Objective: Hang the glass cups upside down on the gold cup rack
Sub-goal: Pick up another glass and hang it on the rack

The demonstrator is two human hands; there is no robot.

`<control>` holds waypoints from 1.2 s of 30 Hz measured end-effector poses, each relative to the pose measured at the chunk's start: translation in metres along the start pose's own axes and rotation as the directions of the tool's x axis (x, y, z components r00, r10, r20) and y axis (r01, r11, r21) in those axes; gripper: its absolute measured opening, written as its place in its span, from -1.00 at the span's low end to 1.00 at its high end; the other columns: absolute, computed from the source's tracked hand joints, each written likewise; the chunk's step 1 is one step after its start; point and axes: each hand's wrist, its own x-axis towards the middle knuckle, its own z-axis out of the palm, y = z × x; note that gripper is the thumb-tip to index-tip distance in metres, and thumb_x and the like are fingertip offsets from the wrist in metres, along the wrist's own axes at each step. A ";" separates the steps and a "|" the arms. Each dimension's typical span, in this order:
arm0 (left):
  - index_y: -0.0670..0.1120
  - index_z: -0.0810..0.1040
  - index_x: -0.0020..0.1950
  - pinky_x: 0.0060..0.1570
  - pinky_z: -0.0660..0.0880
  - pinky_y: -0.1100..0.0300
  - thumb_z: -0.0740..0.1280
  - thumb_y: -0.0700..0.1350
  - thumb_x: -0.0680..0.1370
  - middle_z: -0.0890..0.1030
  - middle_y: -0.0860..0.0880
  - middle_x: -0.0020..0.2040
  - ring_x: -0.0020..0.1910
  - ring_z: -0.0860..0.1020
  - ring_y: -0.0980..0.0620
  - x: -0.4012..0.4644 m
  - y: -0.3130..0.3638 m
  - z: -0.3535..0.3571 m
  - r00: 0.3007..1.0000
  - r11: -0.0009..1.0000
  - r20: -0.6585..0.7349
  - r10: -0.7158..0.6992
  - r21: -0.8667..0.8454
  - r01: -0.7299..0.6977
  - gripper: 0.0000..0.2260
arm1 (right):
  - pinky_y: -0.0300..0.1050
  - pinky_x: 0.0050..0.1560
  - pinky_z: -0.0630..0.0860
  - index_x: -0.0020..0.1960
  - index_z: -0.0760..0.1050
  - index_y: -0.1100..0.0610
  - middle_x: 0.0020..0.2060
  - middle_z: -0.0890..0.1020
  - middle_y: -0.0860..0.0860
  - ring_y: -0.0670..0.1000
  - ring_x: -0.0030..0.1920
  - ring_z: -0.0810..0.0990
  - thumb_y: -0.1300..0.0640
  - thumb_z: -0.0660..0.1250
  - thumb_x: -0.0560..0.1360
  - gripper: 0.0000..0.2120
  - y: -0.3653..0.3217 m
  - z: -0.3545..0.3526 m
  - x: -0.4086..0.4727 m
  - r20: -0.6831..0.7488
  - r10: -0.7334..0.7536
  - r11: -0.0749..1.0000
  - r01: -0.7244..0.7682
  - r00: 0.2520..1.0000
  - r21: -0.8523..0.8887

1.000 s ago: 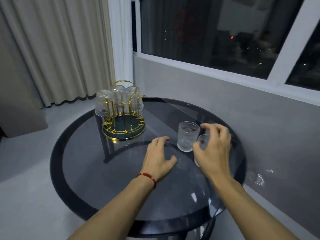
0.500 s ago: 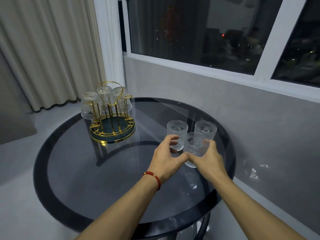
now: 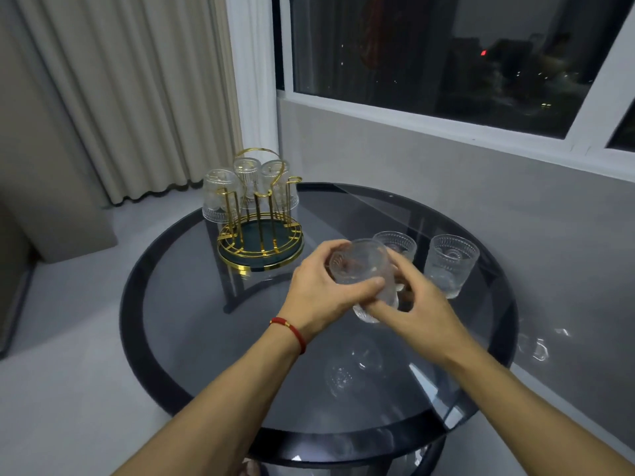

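Observation:
A textured glass cup (image 3: 364, 269) is lifted off the table and tilted, its base turned toward me. My left hand (image 3: 318, 293) wraps its left side and my right hand (image 3: 412, 310) grips its lower right. Two more glass cups stand upright on the table behind: one (image 3: 398, 243) partly hidden by the held cup, the other (image 3: 450, 264) to the right. The gold cup rack (image 3: 261, 242) with a dark green base stands at the table's far left, with three cups (image 3: 220, 197) hanging upside down on its back pegs. Its front pegs are bare.
A round dark glass table (image 3: 213, 338) carries everything; its black rim curves close to my forearms. A grey wall and window lie behind and to the right. Curtains (image 3: 130, 91) hang at the back left, over a pale floor.
Both hands closed on the nearest cup and lifted it off the table, tipping it over. The camera view shifted, so the rack now appears nearer the centre.

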 end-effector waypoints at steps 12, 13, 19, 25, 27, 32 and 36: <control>0.01 0.42 0.50 0.41 0.43 0.01 0.38 0.29 0.44 0.51 -0.04 0.45 0.39 0.49 0.03 0.027 -0.052 -0.075 0.969 0.959 -0.069 -0.236 -0.177 0.221 -0.31 | 0.12 0.21 0.66 0.51 0.39 0.05 0.40 0.61 0.11 0.10 0.32 0.66 0.04 0.28 0.69 -0.60 -0.042 0.077 0.079 -0.024 0.188 0.766 -0.131 0.982 0.629; 0.05 0.40 0.52 0.48 0.30 0.01 0.27 0.33 0.50 0.43 -0.03 0.52 0.50 0.36 0.01 0.028 -0.064 -0.079 0.975 0.981 -0.119 -0.187 0.028 0.191 -0.35 | 0.20 0.32 0.59 0.56 0.33 0.00 0.48 0.53 0.07 0.10 0.41 0.58 0.01 0.31 0.67 -0.53 -0.045 0.075 0.086 -0.112 0.187 0.839 -0.100 0.976 0.534; 0.14 -0.05 0.65 0.58 -0.11 -0.24 -0.06 0.27 0.64 -0.11 0.02 0.69 0.63 -0.25 -0.01 0.035 -0.133 -0.085 0.991 0.601 -0.059 -0.123 0.790 0.121 -0.41 | 0.17 0.50 0.33 0.64 0.22 -0.08 0.61 0.35 0.04 0.12 0.57 0.34 -0.14 0.34 0.61 -0.35 -0.081 0.057 0.155 -0.379 0.033 0.999 -0.015 0.925 0.051; 0.13 -0.08 0.65 0.58 -0.11 -0.23 -0.04 0.24 0.64 -0.11 0.00 0.69 0.63 -0.25 -0.04 0.034 -0.134 -0.082 0.993 0.548 -0.061 -0.103 0.829 0.108 -0.40 | 0.14 0.39 0.47 0.53 0.40 0.03 0.46 0.53 0.06 0.16 0.44 0.47 -0.17 0.45 0.50 -0.33 -0.112 0.056 0.213 -0.382 -0.046 0.992 -0.004 0.923 -0.128; 0.12 -0.10 0.65 0.58 -0.12 -0.23 -0.03 0.23 0.65 -0.13 0.01 0.69 0.63 -0.26 -0.04 0.033 -0.134 -0.082 0.993 0.539 -0.057 -0.102 0.836 0.103 -0.40 | 0.15 0.37 0.49 0.51 0.42 0.05 0.44 0.55 0.08 0.18 0.43 0.48 -0.18 0.46 0.48 -0.32 -0.113 0.062 0.225 -0.339 -0.072 0.978 0.001 0.938 -0.207; 0.11 -0.11 0.65 0.58 -0.13 -0.22 -0.04 0.22 0.66 -0.15 0.00 0.69 0.63 -0.27 -0.04 0.034 -0.132 -0.082 0.992 0.535 -0.051 -0.115 0.838 0.105 -0.41 | 0.12 0.29 0.49 0.51 0.39 0.06 0.44 0.51 0.12 0.17 0.42 0.46 -0.14 0.51 0.45 -0.29 -0.105 0.089 0.240 -0.268 -0.084 0.956 0.002 0.960 -0.293; 0.11 -0.10 0.66 0.58 -0.12 -0.23 -0.04 0.22 0.65 -0.14 0.01 0.69 0.63 -0.27 -0.03 0.034 -0.133 -0.080 0.992 0.535 -0.055 -0.114 0.838 0.108 -0.41 | 0.10 0.30 0.52 0.53 0.39 0.11 0.42 0.54 0.13 0.17 0.41 0.49 -0.07 0.56 0.43 -0.25 -0.098 0.108 0.244 -0.198 -0.105 0.936 0.029 0.974 -0.352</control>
